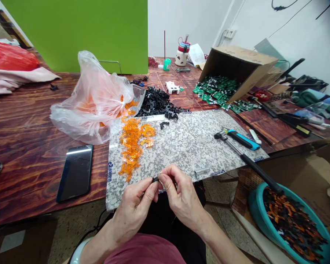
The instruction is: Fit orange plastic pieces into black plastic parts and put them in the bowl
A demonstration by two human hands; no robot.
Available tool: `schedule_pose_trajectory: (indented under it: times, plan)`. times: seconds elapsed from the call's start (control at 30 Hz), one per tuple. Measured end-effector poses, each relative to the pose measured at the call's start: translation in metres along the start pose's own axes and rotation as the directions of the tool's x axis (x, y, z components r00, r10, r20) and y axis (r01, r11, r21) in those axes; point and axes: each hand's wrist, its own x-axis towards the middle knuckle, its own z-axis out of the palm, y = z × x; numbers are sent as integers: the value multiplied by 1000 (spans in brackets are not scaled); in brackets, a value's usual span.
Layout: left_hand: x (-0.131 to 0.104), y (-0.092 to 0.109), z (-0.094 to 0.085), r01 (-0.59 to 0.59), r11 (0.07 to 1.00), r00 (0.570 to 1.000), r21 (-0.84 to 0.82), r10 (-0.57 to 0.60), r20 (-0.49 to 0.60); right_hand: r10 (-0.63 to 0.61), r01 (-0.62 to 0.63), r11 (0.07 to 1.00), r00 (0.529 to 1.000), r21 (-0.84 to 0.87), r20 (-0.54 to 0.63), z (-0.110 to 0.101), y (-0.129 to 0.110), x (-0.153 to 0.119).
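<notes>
Just over the front edge of a speckled grey board (181, 146), my left hand (140, 198) pinches a small black plastic part (155, 179). My right hand (180, 190) meets it there, thumb and forefinger pressed together at the part's end; whatever they grip is too small to make out. Clear orange plastic pieces (132, 146) lie in a column on the board's left side. One loose black piece (164, 125) rests near the heap of black parts (156, 102) at the back. Thin metal pins (205, 141) and a small metal cylinder (202, 171) lie to the right.
A phone (74, 172) and a plastic bag (90, 106) with orange pieces are on the left. Right of centre lies a hammer-like tool (244, 157) with a blue-black handle beside it. A tipped carton (242, 66) spills green circuit boards (217, 90). A teal tub (254, 205) holds orange-black pieces.
</notes>
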Motion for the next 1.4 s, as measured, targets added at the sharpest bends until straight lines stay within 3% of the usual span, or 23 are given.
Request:
schedule_pose_trajectory:
  times: [0.17,0.3,0.4,0.57,0.77,1.07,1.4]
  plan:
    - [2,0,-3,136,974,990,-182,-138,2,15,-30,997,981,74,194,-13,4,24]
    - [4,0,-1,213,862,969,-459,-246,-11,-84,98,968,994,-232,70,-16,14,66]
    - [4,-1,-1,259,731,947,-631,-321,18,-71,59,888,997,-456,-11,-7,24,97]
    - [3,-1,-2,259,563,924,-785,-381,32,-29,3,867,999,-499,-44,13,32,120]
    - [6,1,-3,275,517,922,-811,-380,71,-7,-5,925,999,-381,-31,15,30,116]
    - [7,-5,-4,288,445,922,-848,-368,120,27,-47,983,993,-178,-112,-21,10,86]
    - [7,-6,-5,334,645,930,-688,-344,129,74,-142,830,986,-539,-147,-34,23,68]
